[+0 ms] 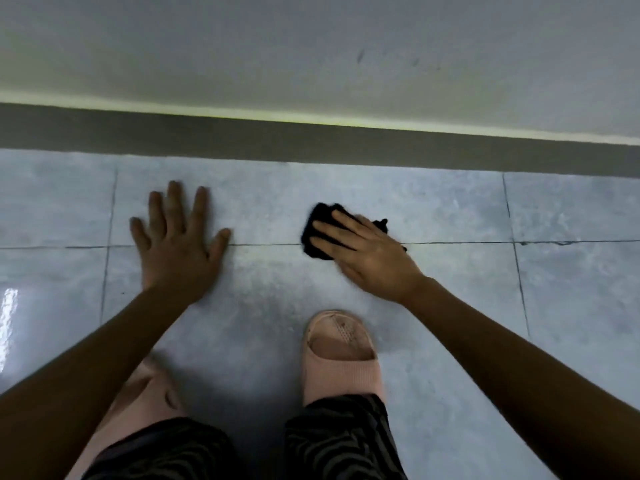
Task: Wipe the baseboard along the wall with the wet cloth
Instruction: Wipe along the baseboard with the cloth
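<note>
Farthest from the baseboard [311, 143], at the bottom edge of the view, are two legs in dark zebra-striped trousers [343, 441]. Just ahead of them, a pink slide sandal [341, 355] stands toe-first towards the baseboard. A second pink slide [145, 386] sits off to its left, blurred and partly hidden by the left forearm.

Both bare forearms reach over the glossy grey floor tiles [450, 209] towards the baseboard. The left hand [180, 251] lies palm-down on a tile with its fingers straight and spread wide, holding nothing. Its fingertips stop short of the baseboard, with a strip of bare tile between.

The right hand [367, 254] is about as far from the baseboard. It lies flat on a crumpled black cloth [320, 230], fingers straight and close together across the top, pressing it down rather than gripping it. The cloth rests on the floor, clear of the baseboard and not touching it (whether it is wet cannot be told). It bulges out beyond the fingertips and shows a little past the far side of the hand. A dark grout line [263, 244] runs roughly parallel to the baseboard under the cloth and passes the left thumb.

The baseboard is a dark grey band across the whole width, where the tiles end. A thin yellowish strip [242, 116] runs along its top edge, and above that rises the pale wall [207, 46], which carries a few faint scuff marks [360, 57].
</note>
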